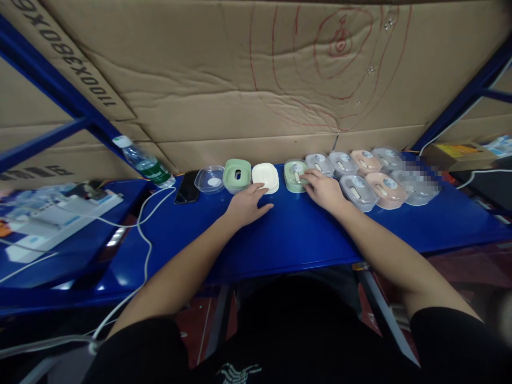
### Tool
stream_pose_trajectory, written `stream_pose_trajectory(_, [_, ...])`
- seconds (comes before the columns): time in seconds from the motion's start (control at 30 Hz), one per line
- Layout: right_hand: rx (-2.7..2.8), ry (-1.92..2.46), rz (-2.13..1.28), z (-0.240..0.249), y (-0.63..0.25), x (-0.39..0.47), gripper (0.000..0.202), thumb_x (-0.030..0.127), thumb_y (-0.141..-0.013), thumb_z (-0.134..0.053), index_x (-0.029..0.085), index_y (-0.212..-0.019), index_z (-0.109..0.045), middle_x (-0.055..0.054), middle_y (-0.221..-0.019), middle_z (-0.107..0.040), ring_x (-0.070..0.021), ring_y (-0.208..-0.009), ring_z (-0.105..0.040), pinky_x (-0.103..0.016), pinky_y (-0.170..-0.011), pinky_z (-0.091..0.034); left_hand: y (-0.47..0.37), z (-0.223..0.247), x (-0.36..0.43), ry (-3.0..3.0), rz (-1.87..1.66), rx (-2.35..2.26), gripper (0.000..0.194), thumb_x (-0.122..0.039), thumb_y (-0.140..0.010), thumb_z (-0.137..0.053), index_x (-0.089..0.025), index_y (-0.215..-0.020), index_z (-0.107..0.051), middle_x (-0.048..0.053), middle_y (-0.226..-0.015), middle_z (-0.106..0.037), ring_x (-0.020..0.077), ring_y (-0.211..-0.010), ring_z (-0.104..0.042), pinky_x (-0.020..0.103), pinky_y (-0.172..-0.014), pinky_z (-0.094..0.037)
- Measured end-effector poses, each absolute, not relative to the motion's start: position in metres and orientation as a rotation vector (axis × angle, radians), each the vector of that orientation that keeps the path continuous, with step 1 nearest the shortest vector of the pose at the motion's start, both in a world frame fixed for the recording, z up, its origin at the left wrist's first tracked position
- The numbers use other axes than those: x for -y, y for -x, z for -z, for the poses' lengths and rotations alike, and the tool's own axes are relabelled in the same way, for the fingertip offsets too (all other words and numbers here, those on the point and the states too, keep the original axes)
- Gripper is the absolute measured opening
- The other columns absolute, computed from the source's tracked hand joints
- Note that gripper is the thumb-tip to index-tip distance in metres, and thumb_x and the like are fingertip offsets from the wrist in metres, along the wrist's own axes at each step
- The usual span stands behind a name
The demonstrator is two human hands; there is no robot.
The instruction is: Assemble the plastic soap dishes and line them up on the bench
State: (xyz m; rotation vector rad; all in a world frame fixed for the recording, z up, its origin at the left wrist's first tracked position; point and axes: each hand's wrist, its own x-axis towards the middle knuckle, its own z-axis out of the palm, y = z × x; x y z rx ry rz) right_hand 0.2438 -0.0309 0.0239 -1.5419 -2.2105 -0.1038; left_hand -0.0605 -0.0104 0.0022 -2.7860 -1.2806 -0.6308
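Note:
My left hand (247, 206) is open, thumb apart from the fingers, its fingertips resting on the front left of a cream square-shaped plastic piece (266, 176). To the left of that piece stands a green box body (237, 175) with a dark oval opening. A clear plastic cover (208, 179) with a white round spot lies further left. My right hand (323, 190) grips the right side of a green box (295, 184) that has a clear top, a round label and a cream bar. Its fingers cover part of the top, and the thumb is hard to make out.
Several finished-looking boxes, grey (358, 193) and pink (386, 190), stand in two rows at the right. A black phone (187, 188) and a water bottle (146, 164) are at the left. A white cable (149, 242) crosses the blue table (288, 240). Cardboard (200, 69) walls the back.

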Motion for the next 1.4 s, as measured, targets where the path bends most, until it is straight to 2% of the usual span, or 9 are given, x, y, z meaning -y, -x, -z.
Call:
stream_pose_trajectory(0.13, [2.249,1.514,0.091,-0.023,-0.239,0.033,0.039,0.025,-0.103,-0.050,0.021,-0.135,-0.073,-0.012,-0.147,-0.069,-0.0329,-0.125,-0.070,-0.045,-0.092,-0.061,0.059,0.001,0.009,2.845,0.543,1.258,0.058,-0.051,-0.098,-0.068,-0.020,-0.146,-0.062,0.016,-0.158,-0.058,0.0344,-0.137,-0.063,0.049,-0.112,-0.053])
stream_pose_trajectory(0.27, [2.240,1.564,0.075,-0.024,-0.234,0.034,0.042,0.035,-0.101,-0.059,0.018,-0.136,-0.072,-0.013,-0.152,-0.066,-0.0370,-0.130,-0.068,-0.052,-0.099,-0.060,0.061,-0.001,0.008,2.865,0.526,1.251,0.058,-0.052,-0.099,-0.066,-0.019,-0.146,-0.061,0.017,-0.156,-0.060,0.0354,-0.137,-0.062,0.050,-0.112,-0.052])
stream_pose_trajectory(0.4, [2.225,1.564,0.065,-0.022,-0.235,0.033,0.054,0.037,-0.097,-0.067,0.018,-0.147,-0.065,-0.015,-0.157,-0.062,-0.0393,-0.135,-0.065,-0.057,-0.109,-0.056,0.060,-0.003,0.010,2.889,0.570,1.212,0.056,-0.049,-0.099,-0.067,-0.020,-0.146,-0.060,0.015,-0.147,-0.065,0.0323,-0.129,-0.066,0.044,-0.104,-0.055])
stream_pose_trajectory(0.53, [2.225,1.565,0.112,-0.020,-0.235,0.032,0.054,0.040,-0.096,-0.070,0.017,-0.144,-0.067,-0.016,-0.157,-0.061,-0.0417,-0.137,-0.063,-0.060,-0.113,-0.052,0.059,-0.002,0.009,2.901,0.525,1.174,0.051,-0.041,-0.098,-0.069,-0.021,-0.145,-0.061,0.013,-0.132,-0.069,0.0285,-0.115,-0.070,0.038,-0.091,-0.056])
stream_pose_trajectory(0.63, [2.236,1.496,0.136,-0.021,-0.234,0.033,0.049,0.042,-0.098,-0.068,0.015,-0.139,-0.071,-0.019,-0.155,-0.062,-0.0412,-0.139,-0.061,-0.060,-0.117,-0.048,0.060,-0.001,0.007,2.903,0.532,1.137,0.045,-0.040,-0.098,-0.069,-0.019,-0.138,-0.066,0.012,-0.122,-0.072,0.0266,-0.105,-0.071,0.037,-0.086,-0.056])
stream_pose_trajectory(0.83, [2.434,1.185,-0.051,-0.023,-0.228,0.040,0.044,0.041,-0.102,-0.062,0.023,-0.142,-0.069,-0.013,-0.154,-0.062,-0.0319,-0.141,-0.060,-0.050,-0.113,-0.054,0.063,0.000,0.005,2.897,0.652,1.094,0.046,-0.060,-0.089,-0.079,-0.020,-0.110,-0.073,0.010,-0.107,-0.071,0.0263,-0.098,-0.069,0.038,-0.084,-0.055])
stream_pose_trajectory(1.07, [2.465,1.208,-0.085,-0.021,-0.226,0.040,0.048,0.038,-0.101,-0.065,0.026,-0.148,-0.064,-0.013,-0.158,-0.058,-0.0326,-0.142,-0.060,-0.050,-0.111,-0.057,0.066,-0.005,0.004,2.741,0.811,1.163,0.033,-0.055,-0.091,-0.075,-0.022,-0.089,-0.070,0.008,-0.095,-0.070,0.0244,-0.094,-0.068,0.037,-0.082,-0.054])
stream_pose_trajectory(1.33, [2.386,1.116,-0.154,-0.031,-0.231,0.045,0.075,0.063,-0.090,-0.076,0.026,-0.153,-0.060,-0.013,-0.165,-0.052,-0.0358,-0.149,-0.053,-0.053,-0.119,-0.049,0.064,-0.021,0.016,2.987,0.746,0.817,0.043,-0.065,-0.090,-0.066,-0.023,-0.084,-0.063,0.007,-0.088,-0.068,0.0224,-0.085,-0.065,0.036,-0.078,-0.051])
stream_pose_trajectory(1.4, [2.438,1.083,-0.175,-0.029,-0.229,0.044,0.077,0.065,-0.087,-0.079,0.025,-0.150,-0.063,-0.014,-0.160,-0.058,-0.0360,-0.145,-0.057,-0.053,-0.119,-0.049,0.062,-0.019,0.017,3.072,0.610,0.783,0.048,-0.070,-0.087,-0.069,-0.023,-0.081,-0.061,0.006,-0.087,-0.068,0.0220,-0.084,-0.065,0.035,-0.076,-0.049])
